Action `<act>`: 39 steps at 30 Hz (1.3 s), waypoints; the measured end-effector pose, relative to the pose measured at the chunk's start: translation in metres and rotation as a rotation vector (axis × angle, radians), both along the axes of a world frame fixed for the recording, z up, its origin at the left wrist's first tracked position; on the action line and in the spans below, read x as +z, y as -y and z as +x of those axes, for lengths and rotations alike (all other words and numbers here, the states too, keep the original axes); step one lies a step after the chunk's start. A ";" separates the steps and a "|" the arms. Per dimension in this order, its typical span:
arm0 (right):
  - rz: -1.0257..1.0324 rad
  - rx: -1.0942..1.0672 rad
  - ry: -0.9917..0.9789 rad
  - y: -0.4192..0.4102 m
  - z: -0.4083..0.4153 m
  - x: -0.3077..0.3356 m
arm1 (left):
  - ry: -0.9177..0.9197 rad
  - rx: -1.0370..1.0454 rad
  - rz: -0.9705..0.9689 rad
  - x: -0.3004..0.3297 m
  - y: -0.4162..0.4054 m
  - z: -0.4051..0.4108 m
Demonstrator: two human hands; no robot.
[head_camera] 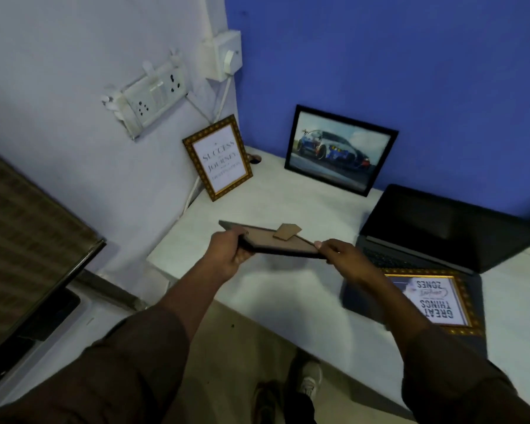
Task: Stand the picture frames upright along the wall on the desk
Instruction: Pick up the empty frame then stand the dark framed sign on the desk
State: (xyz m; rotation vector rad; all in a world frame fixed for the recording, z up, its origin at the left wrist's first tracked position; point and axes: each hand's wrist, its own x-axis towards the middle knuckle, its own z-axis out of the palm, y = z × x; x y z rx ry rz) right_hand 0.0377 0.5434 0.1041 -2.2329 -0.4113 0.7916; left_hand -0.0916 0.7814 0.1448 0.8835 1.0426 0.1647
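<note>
A dark picture frame (276, 241) is held nearly flat above the white desk (288, 203), back side up, its brown cardboard stand (288, 231) sticking out. My left hand (228, 255) grips its left end and my right hand (340, 254) pinches its right end. A gold-bordered frame with "Success" text (218, 157) stands upright against the pale left wall. A black frame with a car photo (338, 149) leans upright against the blue wall. Another gold-bordered frame reading "Great Things" (438, 301) lies flat at the desk's front right, partly behind my right forearm.
An open black laptop (441, 228) sits on the right of the desk, behind the flat frame. Wall sockets (153, 96) and a plugged-in adapter (227, 56) with white cables hang near the corner. A dark monitor (28, 240) stands at the left. Feet and floor show below.
</note>
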 end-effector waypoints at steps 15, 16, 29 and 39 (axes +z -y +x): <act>0.473 -0.294 0.509 0.129 -0.032 0.112 | 0.232 -0.418 0.194 0.151 0.149 0.063; 0.501 -0.342 0.461 0.149 -0.033 0.114 | 0.225 -0.419 0.240 0.152 0.160 0.064; 0.667 -0.837 0.316 0.450 -0.073 0.121 | 0.099 -0.985 0.205 0.078 0.430 0.093; 0.637 -0.928 0.239 0.531 -0.044 0.097 | 0.247 -1.235 -0.072 0.055 0.539 0.168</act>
